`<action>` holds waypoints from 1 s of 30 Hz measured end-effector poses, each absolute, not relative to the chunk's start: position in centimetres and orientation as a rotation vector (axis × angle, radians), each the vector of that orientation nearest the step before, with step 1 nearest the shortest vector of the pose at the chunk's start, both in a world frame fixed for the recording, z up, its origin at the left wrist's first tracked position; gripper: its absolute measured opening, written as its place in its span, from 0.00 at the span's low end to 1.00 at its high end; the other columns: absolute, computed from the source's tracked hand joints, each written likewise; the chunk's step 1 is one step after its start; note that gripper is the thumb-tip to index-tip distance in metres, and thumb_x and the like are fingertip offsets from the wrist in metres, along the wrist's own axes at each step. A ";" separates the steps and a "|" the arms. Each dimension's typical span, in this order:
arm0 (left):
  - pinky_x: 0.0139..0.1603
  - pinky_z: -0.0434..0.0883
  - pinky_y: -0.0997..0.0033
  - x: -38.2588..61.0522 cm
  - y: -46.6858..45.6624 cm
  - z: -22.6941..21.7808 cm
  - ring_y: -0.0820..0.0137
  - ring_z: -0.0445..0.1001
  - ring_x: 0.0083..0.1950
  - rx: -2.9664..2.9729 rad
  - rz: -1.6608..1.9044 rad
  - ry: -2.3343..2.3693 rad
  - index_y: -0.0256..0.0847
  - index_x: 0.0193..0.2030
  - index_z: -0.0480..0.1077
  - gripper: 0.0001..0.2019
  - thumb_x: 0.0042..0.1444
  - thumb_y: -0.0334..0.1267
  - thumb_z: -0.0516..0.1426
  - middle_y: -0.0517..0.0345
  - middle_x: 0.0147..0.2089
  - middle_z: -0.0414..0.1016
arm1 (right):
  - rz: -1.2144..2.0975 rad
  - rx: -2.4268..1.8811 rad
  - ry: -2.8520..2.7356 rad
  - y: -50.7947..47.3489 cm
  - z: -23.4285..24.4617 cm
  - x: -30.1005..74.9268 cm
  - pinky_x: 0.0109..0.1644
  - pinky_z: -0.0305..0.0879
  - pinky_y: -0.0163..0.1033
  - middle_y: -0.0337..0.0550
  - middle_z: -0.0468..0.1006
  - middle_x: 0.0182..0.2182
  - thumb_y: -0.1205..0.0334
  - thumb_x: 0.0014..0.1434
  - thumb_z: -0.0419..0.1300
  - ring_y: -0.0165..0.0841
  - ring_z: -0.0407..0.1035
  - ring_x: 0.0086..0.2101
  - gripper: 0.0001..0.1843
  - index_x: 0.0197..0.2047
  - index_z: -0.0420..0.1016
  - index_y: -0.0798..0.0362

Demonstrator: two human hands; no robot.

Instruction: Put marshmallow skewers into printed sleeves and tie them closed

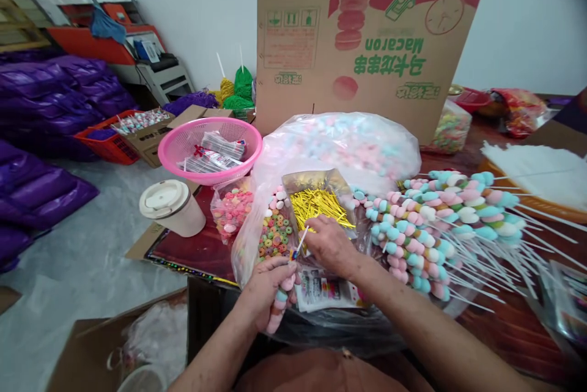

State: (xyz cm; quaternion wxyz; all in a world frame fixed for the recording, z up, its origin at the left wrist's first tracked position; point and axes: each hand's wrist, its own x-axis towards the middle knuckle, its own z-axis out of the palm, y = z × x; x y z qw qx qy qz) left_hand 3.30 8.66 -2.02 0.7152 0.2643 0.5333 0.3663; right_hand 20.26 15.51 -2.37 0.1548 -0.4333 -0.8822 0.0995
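Observation:
My left hand (267,291) is wrapped around a marshmallow skewer (276,311) of pink, white and blue pieces. Its white stick (301,239) pokes up above the fist, with a small blue and red bit at its base. My right hand (331,245) is at the near edge of a box of gold twist ties (321,203), its fingers curled together. What those fingers pinch, if anything, is hidden. Below the right hand lies a printed clear wrapper (321,290). Colourful ring candies (276,233) fill a spot left of the ties.
Finished marshmallow skewers (422,233) are heaped to the right. A large bag of marshmallows (342,147) lies behind the ties, before a tall carton (376,31). On the left are a pink basket (170,156) of wrappers, a white lidded cup (186,218) and a candy bag (229,208).

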 end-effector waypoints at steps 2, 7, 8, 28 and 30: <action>0.15 0.56 0.79 3.4 8.7 -1.9 0.78 0.63 0.15 0.544 0.817 1.157 0.37 0.25 0.66 0.13 0.39 0.44 0.61 0.62 0.20 0.68 | 0.310 -1.193 -2.311 14.1 -1.7 20.4 0.44 0.63 0.40 0.50 0.73 0.37 0.66 0.61 0.48 0.35 0.66 0.40 0.13 0.40 0.73 0.56; 0.15 0.56 0.78 3.9 8.8 -1.9 0.79 0.60 0.14 0.713 0.632 1.086 0.37 0.20 0.62 0.11 0.39 0.40 0.59 0.64 0.16 0.63 | -0.027 -0.787 -2.582 9.6 0.0 21.8 0.59 0.46 0.56 0.50 0.69 0.51 0.69 0.60 0.48 0.42 0.55 0.55 0.19 0.54 0.64 0.54; 0.15 0.55 0.79 4.0 8.8 -1.8 0.79 0.60 0.14 0.779 0.536 1.066 0.38 0.20 0.62 0.10 0.39 0.40 0.59 0.64 0.17 0.63 | -0.094 -0.740 -2.680 8.9 0.0 21.8 0.60 0.43 0.57 0.49 0.72 0.47 0.70 0.60 0.48 0.41 0.57 0.53 0.18 0.53 0.65 0.54; 0.15 0.53 0.80 2.2 6.8 -3.1 0.76 0.63 0.17 0.631 1.030 1.434 0.39 0.31 0.69 0.16 0.41 0.49 0.62 0.66 0.16 0.61 | 0.340 -1.208 -2.659 17.2 -3.0 20.4 0.42 0.54 0.42 0.49 0.73 0.34 0.69 0.55 0.55 0.38 0.62 0.40 0.07 0.30 0.75 0.55; 0.13 0.49 0.82 2.6 6.9 -2.8 0.77 0.62 0.16 0.423 1.050 1.400 0.39 0.32 0.67 0.19 0.34 0.47 0.64 0.68 0.16 0.61 | 0.284 -1.141 -2.707 17.6 -3.7 20.0 0.43 0.52 0.42 0.49 0.72 0.33 0.69 0.54 0.56 0.38 0.60 0.40 0.07 0.27 0.75 0.55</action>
